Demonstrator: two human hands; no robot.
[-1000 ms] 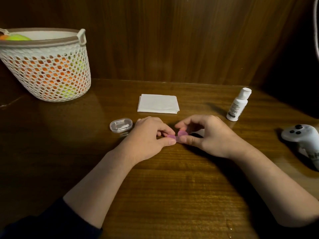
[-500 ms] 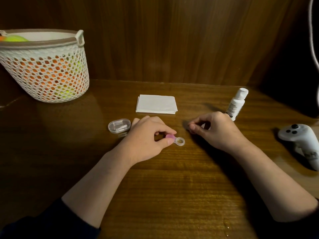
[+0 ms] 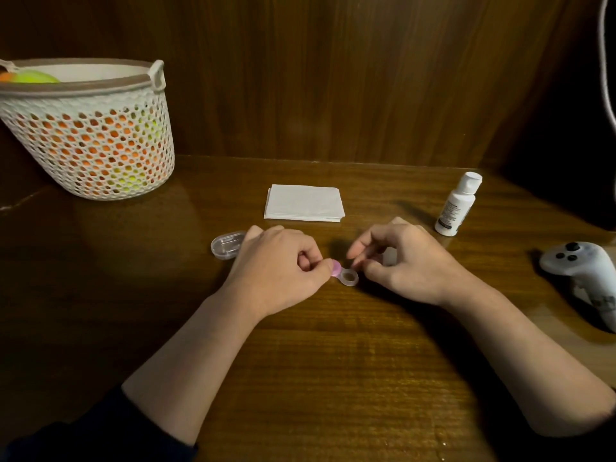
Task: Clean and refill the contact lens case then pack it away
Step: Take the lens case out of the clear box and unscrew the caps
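The contact lens case (image 3: 343,276) is seen on the desk (image 3: 333,378) between the hands. Its pink-capped end is pinched by the left hand (image 3: 283,271); the other well is uncapped. The right hand (image 3: 403,261) is held just beside the open well, fingers curled; whether a cap is kept inside cannot be told. For the remaining cap to be unscrewed cleanly, the body should be pinned flat, and the folded tissue (image 3: 304,203) and solution bottle (image 3: 458,205) reached afterwards.
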